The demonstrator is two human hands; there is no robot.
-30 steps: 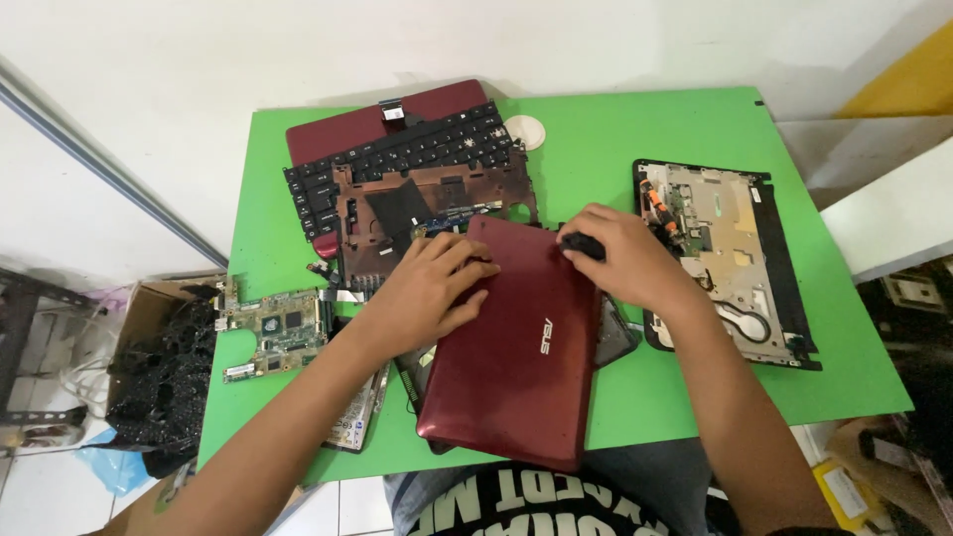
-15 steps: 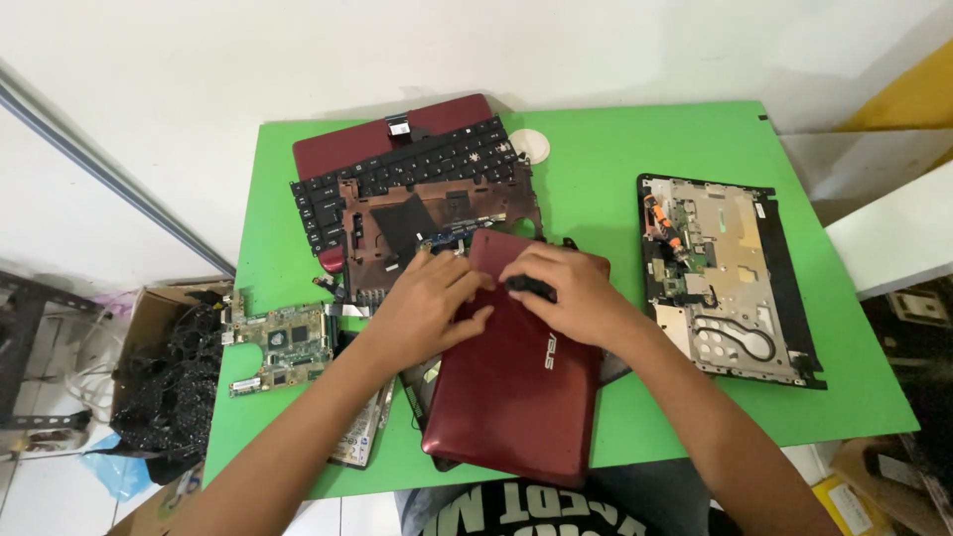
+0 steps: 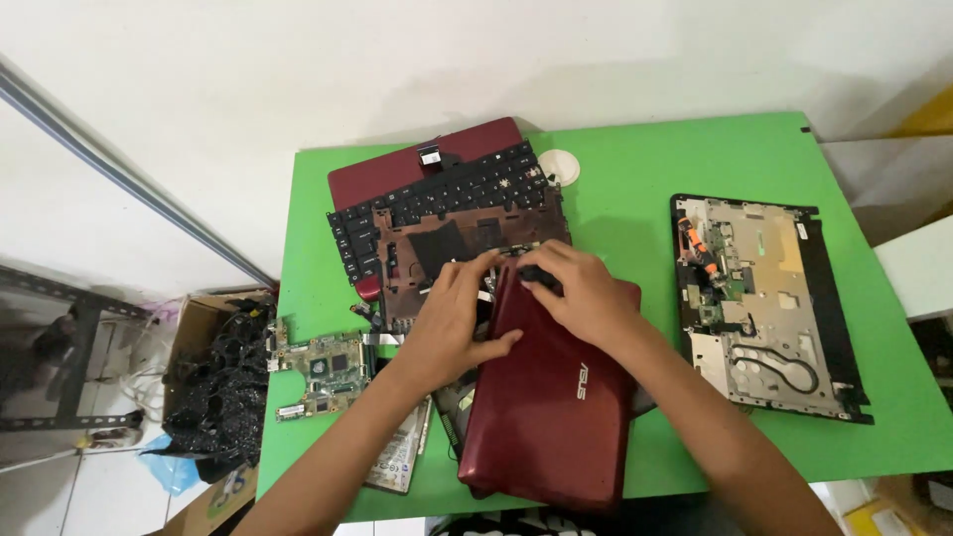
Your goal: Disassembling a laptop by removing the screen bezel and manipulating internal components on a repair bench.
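A dark red laptop lid point(image 3: 556, 407) lies tilted at the near middle of the green table point(image 3: 635, 179). My left hand point(image 3: 457, 318) grips its far left corner, thumb on top of the lid. My right hand point(image 3: 586, 298) rests on the lid's far edge, fingers closed on a small black part point(image 3: 536, 275). Just beyond both hands lie a brown palmrest frame point(image 3: 437, 248) and a black keyboard point(image 3: 437, 199), stacked on a red cover point(image 3: 397, 169).
An opened laptop base point(image 3: 764, 308) with exposed boards lies at the right. A green circuit board point(image 3: 323, 367) and a hard drive point(image 3: 402, 462) sit at the left. A white disc point(image 3: 559, 166) lies at the back. A cardboard box of black cables point(image 3: 213, 387) stands on the floor at the left.
My right hand has moved left with the small black part, from beside the open base to the lid's far edge, close to my left hand. The lid has shifted slightly.
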